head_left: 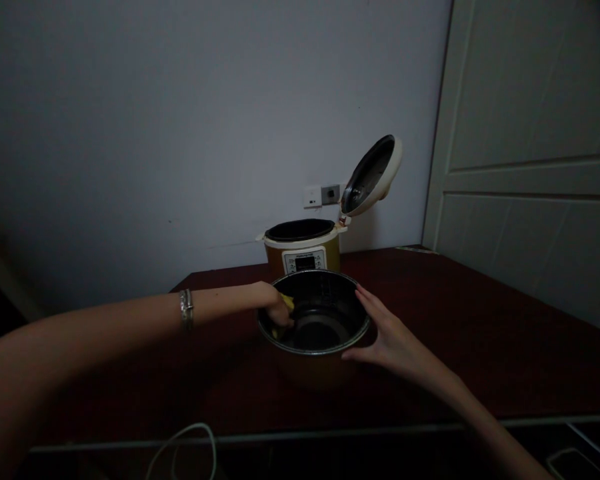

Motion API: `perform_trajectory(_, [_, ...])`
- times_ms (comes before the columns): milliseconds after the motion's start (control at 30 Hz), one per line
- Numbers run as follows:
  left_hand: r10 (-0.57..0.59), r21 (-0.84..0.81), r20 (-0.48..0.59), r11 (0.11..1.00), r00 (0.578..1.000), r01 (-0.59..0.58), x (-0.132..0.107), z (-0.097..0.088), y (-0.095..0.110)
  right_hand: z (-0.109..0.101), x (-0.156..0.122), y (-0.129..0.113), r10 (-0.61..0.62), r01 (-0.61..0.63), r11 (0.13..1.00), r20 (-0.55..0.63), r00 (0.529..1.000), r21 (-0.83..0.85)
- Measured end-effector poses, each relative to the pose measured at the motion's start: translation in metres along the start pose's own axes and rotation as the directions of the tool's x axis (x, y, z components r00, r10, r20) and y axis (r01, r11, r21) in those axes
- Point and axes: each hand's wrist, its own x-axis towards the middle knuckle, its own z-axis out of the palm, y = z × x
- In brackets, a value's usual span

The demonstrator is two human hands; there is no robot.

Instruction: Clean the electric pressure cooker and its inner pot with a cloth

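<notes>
A dark inner pot (313, 379) from a cooker stands on the reddish-brown table, its round mouth facing up toward me. My left hand (276, 305) reaches over the rim into it, fingers closed on a yellow cloth (288, 303) pressed near the left inner wall. Only a little of the cloth shows, and the fingertips are partly hidden. Around the pot's right side my right hand (380, 333) is wrapped, thumb at the front and fingers by the rim. Just behind stands an electric cooker (275, 257) with its lid (375, 175) raised.
The table (460, 320) meets a pale wall (180, 133) at the back. A wall socket (312, 196) sits behind the cooker. On the right is a white panelled door (530, 153). A pale cable (213, 443) loops at the table's front edge.
</notes>
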Motion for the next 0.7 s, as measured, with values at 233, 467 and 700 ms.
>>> perform_trajectory(233, [0.041, -0.347, 0.755, 0.872, 0.654, 0.346, -0.027, -0.030, 0.063, 0.001, 0.001, 0.004, -0.018, 0.018, 1.000, -0.013, 1.000, -0.001])
perform_trajectory(467, [0.327, -0.774, 0.438, 0.612, 0.838, 0.165, -0.026, -0.020, 0.105, 0.005, -0.001, 0.006, 0.039, -0.039, 0.999, -0.035, 0.999, 0.001])
perform_trajectory(700, [0.150, -0.552, 0.544, 0.805, 0.825, 0.217, -0.050, -0.027, 0.078, 0.001, 0.001, 0.003, -0.028, 0.028, 1.000, -0.011, 1.000, -0.009])
